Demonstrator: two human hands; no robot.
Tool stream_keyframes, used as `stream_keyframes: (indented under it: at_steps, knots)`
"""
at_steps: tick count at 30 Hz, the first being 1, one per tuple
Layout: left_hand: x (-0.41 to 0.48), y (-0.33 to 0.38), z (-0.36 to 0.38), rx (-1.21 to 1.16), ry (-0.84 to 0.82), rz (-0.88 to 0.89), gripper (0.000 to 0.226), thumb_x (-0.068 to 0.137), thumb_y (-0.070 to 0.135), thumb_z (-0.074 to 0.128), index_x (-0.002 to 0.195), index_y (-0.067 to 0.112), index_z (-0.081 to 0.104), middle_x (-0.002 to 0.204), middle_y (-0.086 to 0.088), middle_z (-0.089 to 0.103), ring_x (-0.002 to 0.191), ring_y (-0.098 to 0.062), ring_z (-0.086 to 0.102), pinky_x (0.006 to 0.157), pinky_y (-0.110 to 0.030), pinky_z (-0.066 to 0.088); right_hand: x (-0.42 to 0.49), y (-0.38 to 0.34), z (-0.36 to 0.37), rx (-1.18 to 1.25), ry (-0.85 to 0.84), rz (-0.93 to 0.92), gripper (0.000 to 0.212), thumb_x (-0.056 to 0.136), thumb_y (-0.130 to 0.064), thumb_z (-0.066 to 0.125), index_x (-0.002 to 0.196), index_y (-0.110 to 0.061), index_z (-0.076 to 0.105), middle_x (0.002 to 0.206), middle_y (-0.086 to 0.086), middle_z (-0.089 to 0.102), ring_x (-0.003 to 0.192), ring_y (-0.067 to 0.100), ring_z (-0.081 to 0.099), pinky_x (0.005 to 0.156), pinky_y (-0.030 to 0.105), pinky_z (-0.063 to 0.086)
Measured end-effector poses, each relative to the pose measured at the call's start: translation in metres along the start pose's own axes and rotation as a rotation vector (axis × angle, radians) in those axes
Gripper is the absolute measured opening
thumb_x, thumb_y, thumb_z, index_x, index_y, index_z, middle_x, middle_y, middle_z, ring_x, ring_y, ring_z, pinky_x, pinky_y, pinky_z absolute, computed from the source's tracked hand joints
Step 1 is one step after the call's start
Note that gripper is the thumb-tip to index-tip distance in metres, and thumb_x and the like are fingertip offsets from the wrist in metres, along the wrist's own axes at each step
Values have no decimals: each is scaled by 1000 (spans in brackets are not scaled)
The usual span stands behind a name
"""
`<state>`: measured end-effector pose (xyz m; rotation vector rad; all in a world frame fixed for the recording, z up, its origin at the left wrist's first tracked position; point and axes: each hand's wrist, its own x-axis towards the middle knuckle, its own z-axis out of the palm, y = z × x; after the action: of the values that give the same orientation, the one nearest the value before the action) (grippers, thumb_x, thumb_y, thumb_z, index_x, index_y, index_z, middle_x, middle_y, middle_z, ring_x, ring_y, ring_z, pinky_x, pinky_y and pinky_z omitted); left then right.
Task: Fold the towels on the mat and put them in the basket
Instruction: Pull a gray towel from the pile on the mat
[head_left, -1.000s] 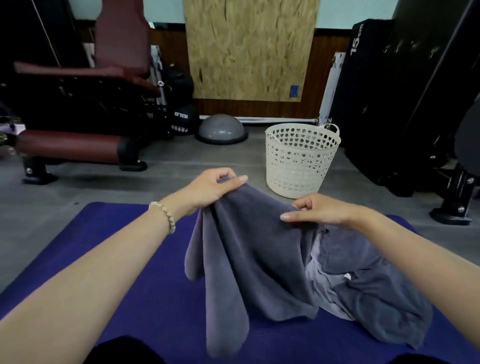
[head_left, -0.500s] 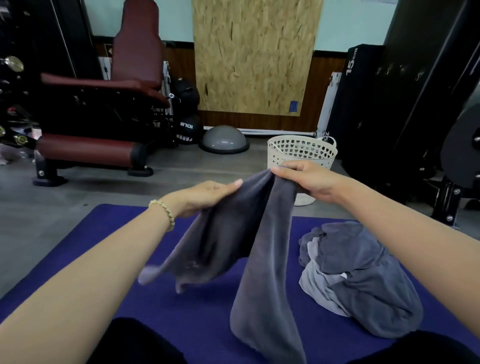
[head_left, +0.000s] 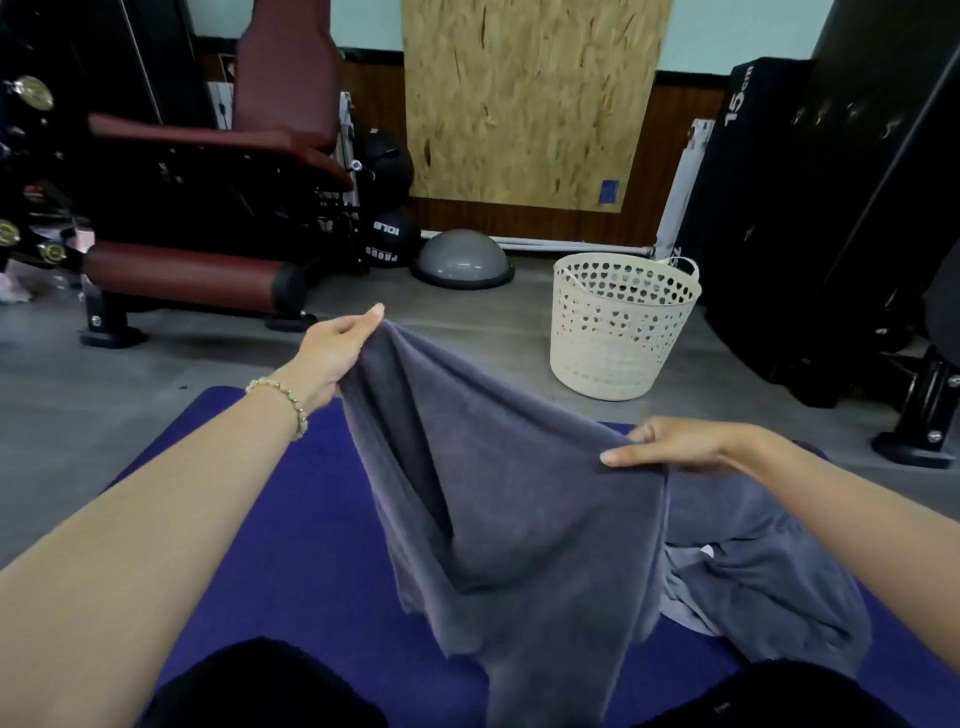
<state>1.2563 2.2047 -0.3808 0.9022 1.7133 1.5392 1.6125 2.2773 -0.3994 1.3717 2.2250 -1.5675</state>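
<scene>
The hands have drawn apart in the last 0.5 s. The left hand (head_left: 332, 353) pinches one corner of the grey towel (head_left: 498, 509) high, and the right hand (head_left: 675, 447) pinches the other lower. The towel now hangs open above the mat (head_left: 291, 519), ready for folding, with the basket (head_left: 621, 332) beyond. The black box (head_left: 748, 171) reads "15cm" and the ball (head_left: 389, 234) "10LB".

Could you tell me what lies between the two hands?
In the head view, the grey towel spans from left hand to right hand, both gripping it.
</scene>
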Motion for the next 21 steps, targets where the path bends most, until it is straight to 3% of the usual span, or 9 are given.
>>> stream_keyframes:
  at_steps: [4,6,8,9,12,16,19,21]
  knots:
    - [37,-29,-14,-53,118,-91,23,88,47,62,83,26,65,91,2,67,92,-16,60,85,-31,49,33,7,-16,176,165,-35,72,51,-64,81,91,-5,75,102,14,73,97,24,66,91,35,48]
    - [53,-30,-14,-65,120,-117,21,90,45,61,86,25,64,96,1,67,91,-17,61,78,-30,51,54,-2,-27,318,323,-108,67,50,-63,82,88,-7,76,97,10,75,98,22,66,92,33,47]
    - [71,-19,-11,-93,149,-85,22,91,43,60,80,24,63,89,-1,65,81,-17,59,72,-31,53,68,-22,-39,435,457,-227,34,73,-46,75,75,-12,76,83,1,75,95,19,66,88,27,49]
    - [81,-12,-10,-123,168,-50,24,91,43,61,76,23,62,88,-3,64,82,-18,59,79,-34,54,75,-34,-47,473,520,-274,26,82,-38,70,73,-14,75,78,-2,75,92,18,65,84,24,49]
    - [104,14,-15,-135,195,73,31,90,46,60,68,24,61,81,-2,62,86,-19,57,88,-37,52,86,-66,-72,542,655,-377,23,88,-36,66,73,-19,73,80,-7,73,94,16,64,88,27,50]
    - [119,25,-23,-66,200,128,35,86,54,60,66,27,68,90,-7,62,84,-21,58,83,-37,52,105,-79,-84,523,703,-411,27,83,-45,68,69,-22,75,89,-6,74,102,17,64,95,33,46]
    - [121,-6,-21,7,185,87,34,91,51,56,78,21,65,89,-7,63,80,-20,58,74,-32,51,133,-62,-63,497,673,-394,31,86,-42,66,69,-17,72,78,-9,73,84,8,64,77,19,50]
    - [119,-48,-18,109,147,18,37,92,49,55,85,14,66,85,-7,61,78,-18,55,71,-30,46,157,-38,-38,444,623,-329,35,86,-43,65,74,-11,70,74,-2,71,75,9,63,65,16,49]
